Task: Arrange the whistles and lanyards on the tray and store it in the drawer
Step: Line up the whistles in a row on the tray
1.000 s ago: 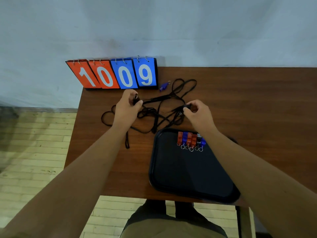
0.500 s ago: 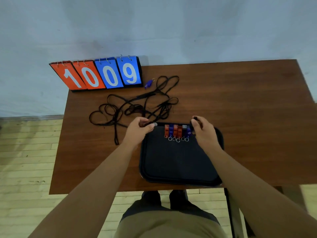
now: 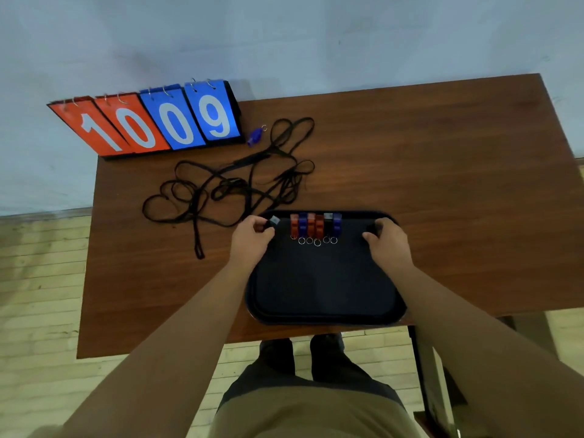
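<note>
Furthest left we see the flip scoreboard (image 3: 148,121) standing at the back corner of the wooden counter (image 3: 442,172), its cards reading 1, 0, 0, 9, two orange and two blue. Just to its right a lone blue whistle (image 3: 255,136) lies on the wood, beside the far loops of the tangled black lanyards (image 3: 227,188), which sprawl across the counter between the scoreboard and the tray.

Next comes our left hand (image 3: 252,240), over the tray's far left corner, its grip closed on a small black whistle (image 3: 273,221) with a pale end that pokes out past the fingertips.

The black tray (image 3: 322,292) sits at the counter's near edge. Along its far side a row of whistles (image 3: 315,225) lies side by side, orange, blue and black, their key rings pointing toward us.

Our right hand (image 3: 387,241) is over the tray's far right corner, fingers curled shut around something small and dark; we cannot tell what it is.
</note>
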Motion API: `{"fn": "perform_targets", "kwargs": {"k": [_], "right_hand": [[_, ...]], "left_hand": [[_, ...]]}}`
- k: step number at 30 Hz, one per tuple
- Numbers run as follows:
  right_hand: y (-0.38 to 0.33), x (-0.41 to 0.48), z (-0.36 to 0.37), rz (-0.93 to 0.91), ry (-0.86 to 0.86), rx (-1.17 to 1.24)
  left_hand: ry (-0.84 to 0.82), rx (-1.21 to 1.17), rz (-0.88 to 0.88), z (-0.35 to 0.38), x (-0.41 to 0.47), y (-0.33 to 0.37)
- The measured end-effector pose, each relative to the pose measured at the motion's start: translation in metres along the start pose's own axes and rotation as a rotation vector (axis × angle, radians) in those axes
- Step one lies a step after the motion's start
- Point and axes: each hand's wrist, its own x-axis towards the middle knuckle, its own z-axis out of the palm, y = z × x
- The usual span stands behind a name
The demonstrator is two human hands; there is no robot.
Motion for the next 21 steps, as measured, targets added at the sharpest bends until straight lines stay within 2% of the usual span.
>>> {"fn": "perform_targets", "kwargs": {"k": [8, 21], "right_hand": [[-0.013, 0.023, 0.022, -0.033, 0.028, 0.001], [0.004, 0.011, 0.035, -0.099, 0.055, 0.071]], "left_hand": [[0.076, 0.113, 0.04, 0.015, 0.013, -0.012], [0.066, 0.205, 0.163, 0.023, 0.006, -0.024]]}}
